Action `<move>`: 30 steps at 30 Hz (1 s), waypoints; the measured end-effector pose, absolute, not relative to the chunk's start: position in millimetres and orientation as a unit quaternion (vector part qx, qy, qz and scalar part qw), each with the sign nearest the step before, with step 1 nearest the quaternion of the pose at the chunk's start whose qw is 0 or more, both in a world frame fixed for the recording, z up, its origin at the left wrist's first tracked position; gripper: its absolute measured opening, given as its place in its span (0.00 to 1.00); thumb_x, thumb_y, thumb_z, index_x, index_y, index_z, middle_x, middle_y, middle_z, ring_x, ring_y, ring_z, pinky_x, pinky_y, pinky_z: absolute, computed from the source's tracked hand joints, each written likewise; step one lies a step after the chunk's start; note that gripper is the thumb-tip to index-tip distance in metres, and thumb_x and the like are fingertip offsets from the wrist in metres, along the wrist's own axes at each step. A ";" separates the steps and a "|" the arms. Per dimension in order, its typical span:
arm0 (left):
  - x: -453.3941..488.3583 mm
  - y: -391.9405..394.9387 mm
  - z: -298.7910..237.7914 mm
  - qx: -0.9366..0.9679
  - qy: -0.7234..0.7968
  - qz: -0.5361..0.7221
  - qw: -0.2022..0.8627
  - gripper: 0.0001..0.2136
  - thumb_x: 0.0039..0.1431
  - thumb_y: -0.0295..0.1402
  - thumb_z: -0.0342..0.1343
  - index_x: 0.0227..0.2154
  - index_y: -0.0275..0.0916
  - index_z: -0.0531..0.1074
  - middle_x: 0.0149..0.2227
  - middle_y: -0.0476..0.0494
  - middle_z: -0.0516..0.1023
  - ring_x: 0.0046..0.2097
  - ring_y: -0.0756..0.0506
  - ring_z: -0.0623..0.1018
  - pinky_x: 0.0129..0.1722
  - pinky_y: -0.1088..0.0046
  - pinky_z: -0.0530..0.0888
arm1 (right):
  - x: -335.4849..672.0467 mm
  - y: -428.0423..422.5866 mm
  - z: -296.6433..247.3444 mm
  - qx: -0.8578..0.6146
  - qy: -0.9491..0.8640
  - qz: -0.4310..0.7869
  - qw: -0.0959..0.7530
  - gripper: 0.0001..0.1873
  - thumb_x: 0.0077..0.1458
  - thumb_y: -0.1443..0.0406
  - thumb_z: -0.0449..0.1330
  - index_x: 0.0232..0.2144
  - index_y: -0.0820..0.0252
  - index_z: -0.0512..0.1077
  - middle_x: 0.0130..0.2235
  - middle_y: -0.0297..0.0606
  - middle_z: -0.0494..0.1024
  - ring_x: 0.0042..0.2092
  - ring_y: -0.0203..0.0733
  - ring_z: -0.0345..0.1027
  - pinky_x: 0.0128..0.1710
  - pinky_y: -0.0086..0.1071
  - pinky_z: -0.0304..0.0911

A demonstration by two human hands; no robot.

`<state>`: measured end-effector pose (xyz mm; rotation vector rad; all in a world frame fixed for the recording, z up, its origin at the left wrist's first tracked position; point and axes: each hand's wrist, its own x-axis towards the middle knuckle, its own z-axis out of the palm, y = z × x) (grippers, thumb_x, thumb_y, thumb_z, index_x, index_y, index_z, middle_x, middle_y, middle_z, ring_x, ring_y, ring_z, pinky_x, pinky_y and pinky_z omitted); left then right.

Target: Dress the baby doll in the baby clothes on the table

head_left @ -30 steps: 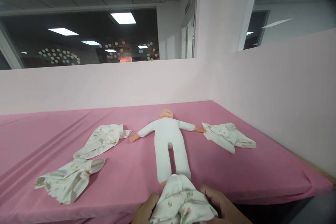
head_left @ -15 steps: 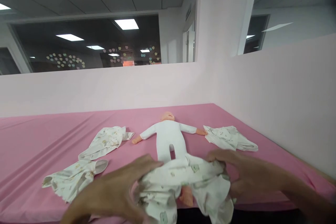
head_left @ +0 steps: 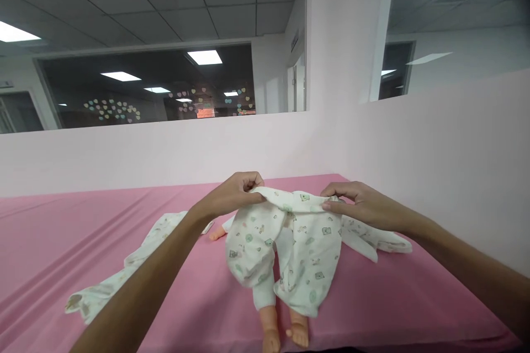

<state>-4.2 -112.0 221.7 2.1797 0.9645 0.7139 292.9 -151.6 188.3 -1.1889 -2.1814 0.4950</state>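
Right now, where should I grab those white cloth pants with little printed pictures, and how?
Probably pinch both ends of the waistband on the white printed cloth pants, coming from either side with a hand each, as the left hand and right hand do now. It spans the top fairly straight; the pant legs droop baggily below.

A single camera, worn on the head, looks from behind and above the left hand [head_left: 234, 194] and the right hand [head_left: 361, 205], facing forward and slightly down. It sits near them, the forearms [head_left: 153, 274] running in from the lower left and right of the frame. Beyond the hands the view crosses the pink sheet [head_left: 199, 284] to the white wall [head_left: 186, 157]; above them rises a large window [head_left: 174, 38] (ceiling behind its glass). The view darkens far above the right hand, perhaps at the lens's edge.
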 end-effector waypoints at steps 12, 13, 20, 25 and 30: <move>-8.8 -95.6 245.9 0.784 0.265 0.290 0.480 0.13 0.55 0.35 0.59 0.22 0.37 0.61 0.24 0.53 0.64 0.26 0.55 0.66 0.27 0.78 0.61 | 310.9 -151.9 182.4 -0.420 -0.805 0.238 0.344 0.17 0.60 0.55 0.54 0.24 0.57 0.69 0.28 0.32 0.69 0.31 0.36 0.60 0.33 0.33 0.56; -8.1 -97.6 249.8 0.784 0.263 0.302 0.475 0.14 0.55 0.34 0.59 0.21 0.37 0.60 0.23 0.53 0.63 0.26 0.55 0.64 0.26 0.79 0.60 | 310.8 -154.0 183.5 -0.407 -0.807 0.246 0.349 0.17 0.61 0.55 0.54 0.25 0.57 0.69 0.29 0.32 0.69 0.31 0.37 0.61 0.33 0.33 0.57; 3.2 -107.3 278.2 0.768 0.225 0.362 0.478 0.17 0.54 0.30 0.58 0.19 0.38 0.54 0.21 0.54 0.57 0.23 0.55 0.60 0.22 0.79 0.56 | 308.9 -165.3 203.2 -0.278 -0.821 0.346 0.360 0.20 0.60 0.51 0.54 0.24 0.57 0.73 0.38 0.40 0.73 0.51 0.48 0.64 0.51 0.43 0.61; 14.4 -109.6 284.3 0.760 0.187 0.381 0.492 0.17 0.53 0.31 0.56 0.19 0.39 0.52 0.20 0.54 0.55 0.22 0.55 0.59 0.21 0.77 0.56 | 303.7 -172.1 202.4 -0.236 -0.777 0.375 0.446 0.20 0.60 0.50 0.52 0.25 0.52 0.74 0.35 0.38 0.74 0.54 0.47 0.63 0.60 0.45 0.54; 30.4 -123.1 282.9 0.784 0.205 0.346 0.473 0.17 0.51 0.32 0.59 0.19 0.39 0.53 0.18 0.55 0.54 0.20 0.56 0.57 0.20 0.77 0.54 | 262.1 -193.0 195.7 -0.299 -0.781 0.389 0.386 0.19 0.52 0.52 0.62 0.43 0.53 0.73 0.48 0.41 0.74 0.52 0.48 0.67 0.55 0.47 0.60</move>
